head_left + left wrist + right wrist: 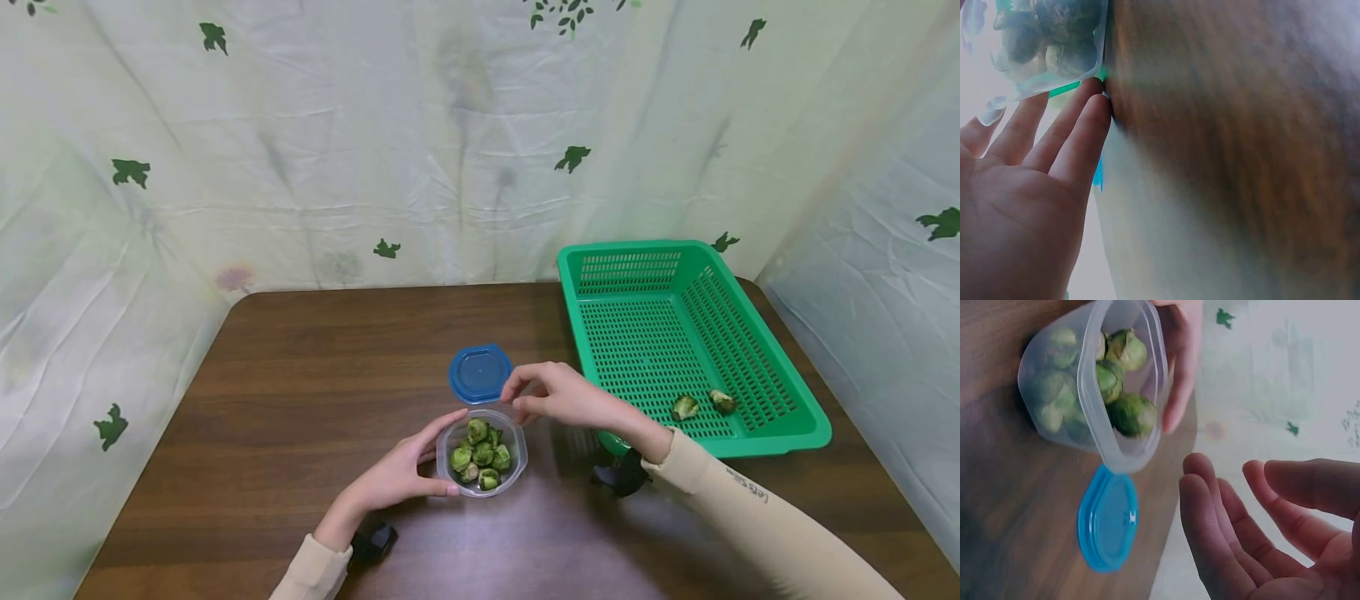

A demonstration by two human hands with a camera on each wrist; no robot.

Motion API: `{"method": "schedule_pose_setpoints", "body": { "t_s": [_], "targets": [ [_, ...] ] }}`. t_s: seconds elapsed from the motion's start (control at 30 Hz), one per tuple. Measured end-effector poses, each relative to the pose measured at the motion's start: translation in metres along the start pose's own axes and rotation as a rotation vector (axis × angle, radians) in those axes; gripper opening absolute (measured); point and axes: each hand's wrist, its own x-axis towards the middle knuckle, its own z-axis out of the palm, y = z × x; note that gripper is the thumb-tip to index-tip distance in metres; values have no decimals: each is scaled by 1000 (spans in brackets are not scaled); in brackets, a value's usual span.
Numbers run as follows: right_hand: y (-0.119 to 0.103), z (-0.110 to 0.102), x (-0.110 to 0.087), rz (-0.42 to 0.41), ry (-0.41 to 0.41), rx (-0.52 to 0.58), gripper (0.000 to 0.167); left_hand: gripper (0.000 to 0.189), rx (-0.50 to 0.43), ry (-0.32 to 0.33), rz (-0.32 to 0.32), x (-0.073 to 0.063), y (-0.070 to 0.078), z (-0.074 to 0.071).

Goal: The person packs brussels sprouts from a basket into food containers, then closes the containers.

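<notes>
A clear plastic food container (521,467) stands on the table with several Brussels sprouts (482,454) inside. My left hand (393,477) holds it from the left, the thumb at its near side and the fingers along its far side. In the left wrist view, the fingers (1079,140) reach up against the container wall. Just past the container's far right rim hovers my right hand (558,396), fingers loosely bent and nothing between them. In the right wrist view its fingertips (1197,465) are apart from the thumb. A blue lid (480,373) lies flat behind the container.
On the right side of the table sits a green slotted basket (630,342), and my right forearm crosses its near left corner. Two Brussels sprouts (685,407) lie in its near part. A pale curtain (450,150) with leaf prints hangs behind the table and along both sides.
</notes>
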Motion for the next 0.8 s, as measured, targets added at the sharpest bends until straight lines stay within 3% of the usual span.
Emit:
{"method": "schedule_pose_setpoints", "body": {
  "t_s": [0.17,0.8],
  "targets": [
    [4,-16,-7,11,0,75,11,89,7,3,-6,0,0,0],
    [30,-81,-47,29,63,70,17,91,28,10,-27,0,-1,0]
  ]
}}
